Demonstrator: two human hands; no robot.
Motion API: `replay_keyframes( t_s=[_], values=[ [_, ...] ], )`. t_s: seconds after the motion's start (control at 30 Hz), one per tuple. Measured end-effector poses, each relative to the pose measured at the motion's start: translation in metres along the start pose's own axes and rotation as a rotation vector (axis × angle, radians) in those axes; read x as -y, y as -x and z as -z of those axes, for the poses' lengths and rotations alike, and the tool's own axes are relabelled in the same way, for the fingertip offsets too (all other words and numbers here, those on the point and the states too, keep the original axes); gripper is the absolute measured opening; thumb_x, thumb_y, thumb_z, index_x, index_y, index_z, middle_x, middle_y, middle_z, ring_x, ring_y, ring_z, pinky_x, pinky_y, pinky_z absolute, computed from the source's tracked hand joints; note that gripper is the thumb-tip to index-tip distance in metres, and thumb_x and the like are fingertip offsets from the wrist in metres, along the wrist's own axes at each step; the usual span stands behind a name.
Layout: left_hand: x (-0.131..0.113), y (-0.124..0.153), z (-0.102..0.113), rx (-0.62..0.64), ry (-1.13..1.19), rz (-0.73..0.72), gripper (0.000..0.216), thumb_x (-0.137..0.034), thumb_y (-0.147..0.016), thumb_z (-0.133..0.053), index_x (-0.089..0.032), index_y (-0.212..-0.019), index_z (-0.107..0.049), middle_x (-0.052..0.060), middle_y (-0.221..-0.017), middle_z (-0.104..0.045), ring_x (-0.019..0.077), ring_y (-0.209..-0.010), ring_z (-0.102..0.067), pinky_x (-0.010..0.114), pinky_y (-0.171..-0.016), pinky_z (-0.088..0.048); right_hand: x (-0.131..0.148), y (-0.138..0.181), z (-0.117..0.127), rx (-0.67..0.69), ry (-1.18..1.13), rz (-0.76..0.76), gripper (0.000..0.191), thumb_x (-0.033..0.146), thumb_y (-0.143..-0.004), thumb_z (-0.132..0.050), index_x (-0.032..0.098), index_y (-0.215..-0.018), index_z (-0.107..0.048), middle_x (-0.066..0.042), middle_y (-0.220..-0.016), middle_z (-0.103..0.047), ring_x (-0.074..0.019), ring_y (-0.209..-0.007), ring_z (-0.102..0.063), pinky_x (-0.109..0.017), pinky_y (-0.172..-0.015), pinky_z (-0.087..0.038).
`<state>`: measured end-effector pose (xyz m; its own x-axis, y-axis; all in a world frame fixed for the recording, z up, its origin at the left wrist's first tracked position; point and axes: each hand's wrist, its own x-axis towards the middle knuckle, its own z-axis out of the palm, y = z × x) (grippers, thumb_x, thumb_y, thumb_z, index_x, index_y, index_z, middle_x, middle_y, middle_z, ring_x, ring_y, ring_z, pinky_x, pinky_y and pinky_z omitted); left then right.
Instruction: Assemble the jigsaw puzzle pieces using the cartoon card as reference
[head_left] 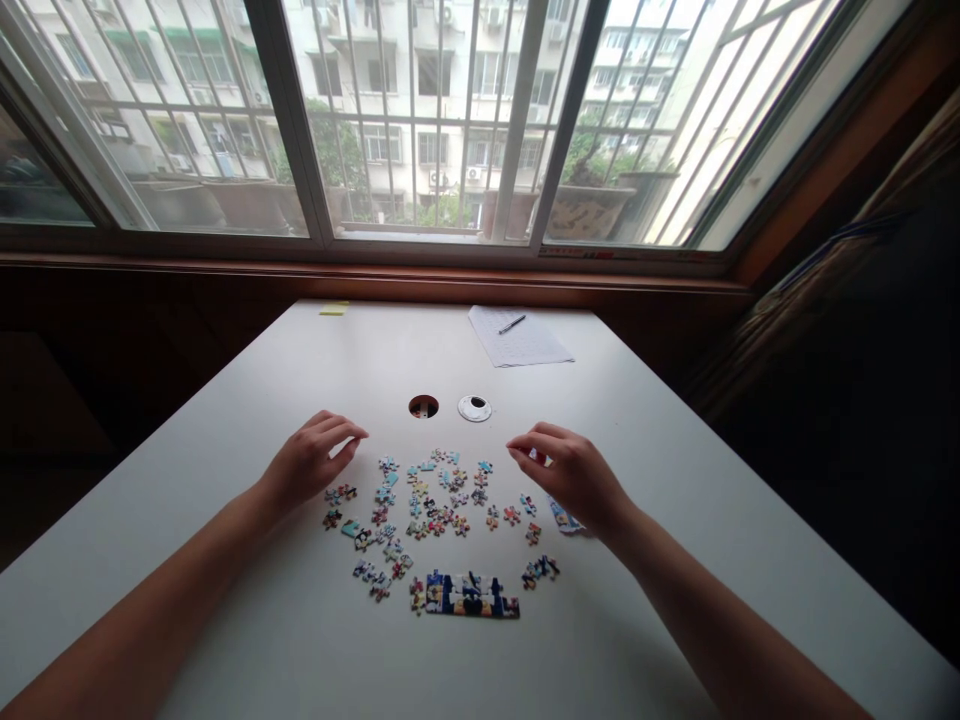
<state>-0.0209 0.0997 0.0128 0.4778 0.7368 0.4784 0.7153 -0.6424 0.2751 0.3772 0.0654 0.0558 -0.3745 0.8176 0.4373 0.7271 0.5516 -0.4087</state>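
White table (337, 670) fills the lower and central frame. Barred window (427, 120) spans the top, with buildings and planters beyond. Written sheet of paper (517, 347) lies near the table's far edge, right of upper centre. White round cap (467, 411) and dark round opening (424, 406) sit side by side at mid-frame, just above the puzzle pieces. Yellow slips (334, 309) lie upper left of the table; pen (513, 324) rests on the paper.

Left hand (307, 460), left of centre: fingers bent, thumb and index tips close together; whether they meet cannot be determined. Right hand (581, 475), right of centre: fingers curled, grip undetermined. Joined puzzle section (472, 597) lies at lower centre, well below both sets of fingertips. Loose puzzle pieces (439, 520) lie scattered between the hands and below them, the nearest on the left just beside the left fingertips.

Blue-printed item (564, 517) is partly covered by the right hand. Red-and-white patch (538, 456) shows beneath the right fingers; its nature is unclear. Forearms are cut off at the lower frame edge. The far right is too dark to make out.
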Motion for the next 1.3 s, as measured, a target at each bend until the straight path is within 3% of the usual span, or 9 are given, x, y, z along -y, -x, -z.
replay_keyframes(
  t_s=[0.1,0.27,0.5,0.73,0.83,0.97,1.13,1.3],
  values=[
    [0.018,0.005,-0.005,-0.055,0.027,0.089,0.021,-0.027,-0.099,-0.053,-0.022,-0.107,-0.071,0.006,-0.104,-0.072,0.0234,-0.102,-0.060,0.041,-0.091,-0.053,-0.009,-0.001,0.009,0.034,0.024,-0.018,0.017,0.026,-0.096,-0.061,0.023,-0.097,-0.078,-0.003,-0.087,-0.072,-0.0138,-0.066,-0.063,-0.030,-0.066,-0.051],
    [0.027,0.009,-0.009,-0.099,0.138,0.269,0.025,-0.035,-0.098,-0.052,-0.024,-0.110,-0.071,0.007,-0.112,-0.068,0.0233,-0.104,-0.059,0.036,-0.082,-0.057,-0.030,-0.001,0.032,0.145,-0.010,-0.017,0.023,0.034,-0.098,-0.058,0.024,-0.101,-0.079,-0.005,-0.092,-0.075,-0.0159,-0.069,-0.067,-0.030,-0.064,-0.054],
    [0.030,0.008,-0.009,-0.036,0.083,0.283,0.027,-0.036,-0.097,-0.052,-0.023,-0.113,-0.070,0.007,-0.112,-0.067,0.0225,-0.099,-0.060,0.038,-0.088,-0.052,-0.059,0.001,0.063,0.320,0.011,-0.044,0.029,0.041,-0.098,-0.056,0.026,-0.104,-0.080,-0.007,-0.099,-0.076,-0.0202,-0.083,-0.071,-0.031,-0.072,-0.055],
    [0.033,0.009,-0.012,-0.012,0.037,0.251,0.027,-0.035,-0.097,-0.053,-0.023,-0.113,-0.071,0.007,-0.112,-0.069,0.0248,-0.106,-0.058,0.041,-0.095,-0.049,-0.128,0.017,0.084,0.234,-0.004,-0.275,0.045,0.061,-0.090,-0.060,0.026,-0.111,-0.078,-0.011,-0.108,-0.075,-0.0250,-0.085,-0.071,-0.037,-0.076,-0.058],
    [0.035,0.010,-0.013,-0.009,0.041,0.208,0.027,-0.034,-0.098,-0.053,-0.024,-0.114,-0.071,0.007,-0.114,-0.069,0.0246,-0.108,-0.058,0.042,-0.098,-0.048,-0.160,0.028,0.078,0.075,0.006,-0.311,0.045,0.061,-0.090,-0.061,0.025,-0.109,-0.078,-0.012,-0.112,-0.074,-0.0253,-0.087,-0.071,-0.039,-0.080,-0.059],
    [0.026,0.009,-0.011,0.059,0.091,0.020,0.028,-0.028,-0.099,-0.053,-0.031,-0.118,-0.073,0.006,-0.122,-0.068,0.0246,-0.114,-0.055,0.045,-0.103,-0.047,-0.193,0.044,0.059,-0.126,0.029,-0.362,0.042,0.058,-0.090,-0.060,0.024,-0.109,-0.076,-0.010,-0.108,-0.073,-0.0237,-0.089,-0.071,-0.037,-0.080,-0.059],
    [0.010,0.007,-0.010,0.218,0.121,-0.112,0.051,-0.010,-0.098,-0.045,-0.043,-0.129,-0.067,0.002,-0.139,-0.061,0.0245,-0.125,-0.049,0.044,-0.105,-0.047,-0.208,0.057,0.040,-0.188,0.071,-0.390,0.041,0.052,-0.092,-0.056,0.021,-0.112,-0.074,-0.012,-0.111,-0.070,-0.0238,-0.090,-0.069,-0.039,-0.083,-0.057],
    [0.010,0.006,-0.011,0.235,0.114,-0.127,0.045,-0.014,-0.100,-0.048,-0.041,-0.130,-0.067,0.003,-0.133,-0.065,0.0249,-0.123,-0.050,0.046,-0.107,-0.046,-0.205,0.058,0.035,-0.154,0.125,-0.361,0.038,0.048,-0.094,-0.054,0.021,-0.113,-0.075,-0.012,-0.109,-0.071,-0.0251,-0.093,-0.067,-0.041,-0.085,-0.054]
  ],
)
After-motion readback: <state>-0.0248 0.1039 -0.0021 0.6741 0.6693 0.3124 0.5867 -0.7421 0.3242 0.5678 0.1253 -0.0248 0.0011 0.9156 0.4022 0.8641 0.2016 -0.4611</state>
